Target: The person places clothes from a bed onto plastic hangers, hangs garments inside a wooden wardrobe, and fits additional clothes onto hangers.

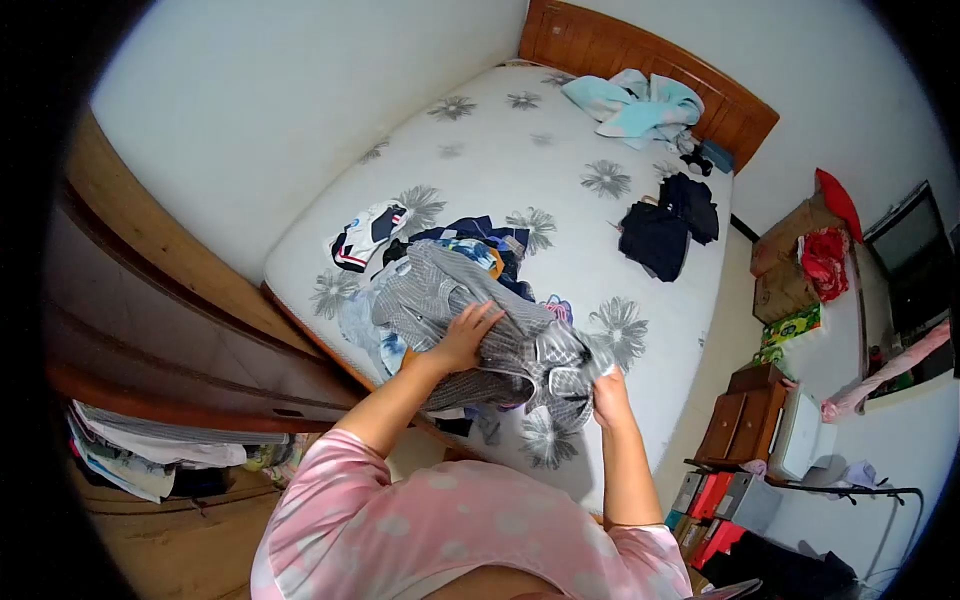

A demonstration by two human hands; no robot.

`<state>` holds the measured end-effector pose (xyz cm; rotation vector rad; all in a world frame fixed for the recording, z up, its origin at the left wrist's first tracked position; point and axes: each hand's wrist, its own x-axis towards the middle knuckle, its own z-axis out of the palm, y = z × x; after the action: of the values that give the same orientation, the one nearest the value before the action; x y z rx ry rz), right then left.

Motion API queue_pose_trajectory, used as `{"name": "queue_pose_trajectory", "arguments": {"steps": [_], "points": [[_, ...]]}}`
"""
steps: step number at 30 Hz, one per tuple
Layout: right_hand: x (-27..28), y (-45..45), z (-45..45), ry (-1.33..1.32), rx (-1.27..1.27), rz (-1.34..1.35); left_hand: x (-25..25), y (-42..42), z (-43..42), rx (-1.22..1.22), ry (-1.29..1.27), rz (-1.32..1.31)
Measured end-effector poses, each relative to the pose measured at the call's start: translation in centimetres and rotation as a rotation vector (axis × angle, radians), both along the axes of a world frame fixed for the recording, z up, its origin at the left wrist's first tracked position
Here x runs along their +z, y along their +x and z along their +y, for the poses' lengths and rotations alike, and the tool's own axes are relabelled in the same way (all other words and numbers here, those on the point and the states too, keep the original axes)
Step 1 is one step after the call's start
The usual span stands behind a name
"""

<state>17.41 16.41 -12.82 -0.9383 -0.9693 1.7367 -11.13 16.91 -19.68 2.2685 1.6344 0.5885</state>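
A grey striped shirt (430, 290) lies partly spread over a pile of clothes at the near left part of the bed. My left hand (465, 338) rests on the shirt with its fingers apart. At the shirt's collar end, my right hand (609, 396) is closed on the cloth, which is lifted a little and blurred. Dark blue clothes (478, 232) show from under the shirt. A white garment with dark and red trim (368, 235) lies beside the pile, to the left.
Folded dark clothes (655, 240) lie at the bed's right side. A light blue blanket (640, 108) is near the wooden headboard (640, 50). Left stands a wooden wardrobe (180, 330) with clothes inside. A small brown cabinet (745, 425) and boxes (712, 495) stand right of the bed.
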Motion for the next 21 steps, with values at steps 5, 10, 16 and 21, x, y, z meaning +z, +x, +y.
{"name": "queue_pose_trajectory", "arguments": {"steps": [5,10,16,21], "points": [[3.3,1.7,1.0,-0.076,-0.162,0.061,-2.4,1.4,1.0,0.198,-0.247,-0.147],[2.4,2.2,4.5,-0.014,-0.243,0.102,-0.7,3.3,-1.3,0.291,-0.369,-0.49],[-3.0,-1.1,6.8,-0.085,-0.12,-0.028,-4.0,1.4,-4.5,0.108,-0.353,-0.57],[-6.9,-4.7,4.2,0.129,0.24,-0.401,-2.9,0.3,-2.9,0.342,-0.47,-0.805]]}}
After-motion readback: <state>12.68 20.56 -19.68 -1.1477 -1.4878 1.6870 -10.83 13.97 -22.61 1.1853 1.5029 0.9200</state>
